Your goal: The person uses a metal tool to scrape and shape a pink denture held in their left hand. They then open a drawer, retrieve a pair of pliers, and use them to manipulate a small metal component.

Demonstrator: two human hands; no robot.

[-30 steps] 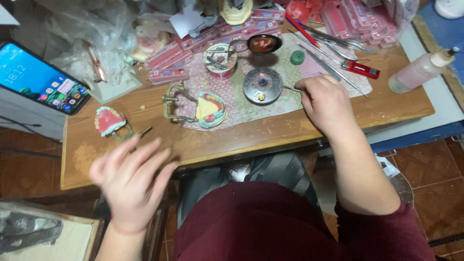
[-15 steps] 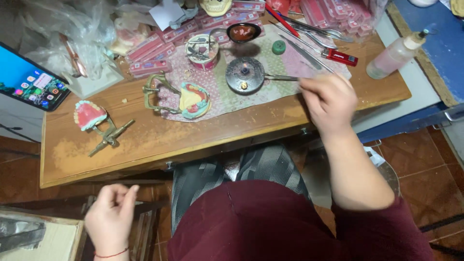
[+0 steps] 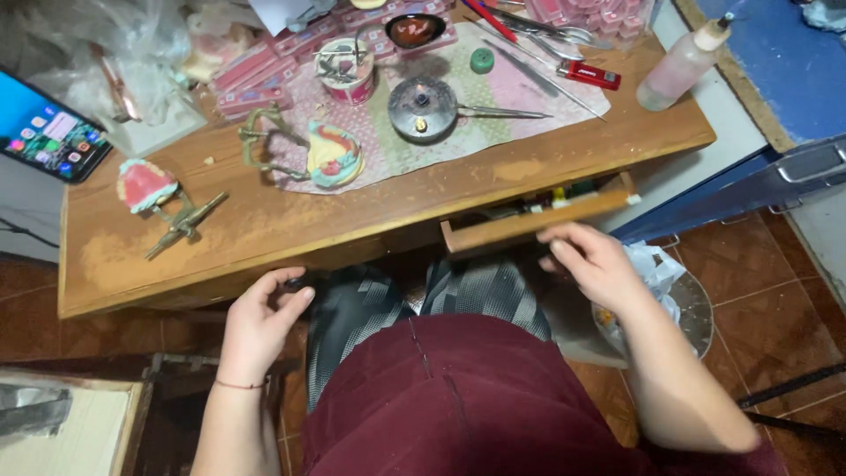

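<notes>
My right hand [image 3: 592,261] reaches under the wooden table [image 3: 264,238], its fingers curled on the front of a small drawer [image 3: 538,217] that stands pulled out a little, with small items showing inside. Near my lap, my left hand [image 3: 260,319] hangs just below the table's front edge with loosely curled fingers, holding nothing. On the table lie a denture model on a brass articulator [image 3: 328,155] and a second pink denture model [image 3: 146,185] with a brass frame, further left.
A round metal burner [image 3: 423,107] with a long handle, a cup of tools [image 3: 345,67], a dark bowl [image 3: 414,29], a red lighter [image 3: 592,76] and a squeeze bottle [image 3: 684,60] sit at the back. A lit phone [image 3: 48,137] lies left. A bin with a white bag [image 3: 670,291] stands right.
My right hand left the tool by the burner and came down to the drawer, which now stands pulled out. My left hand dropped from above the table to below its edge.
</notes>
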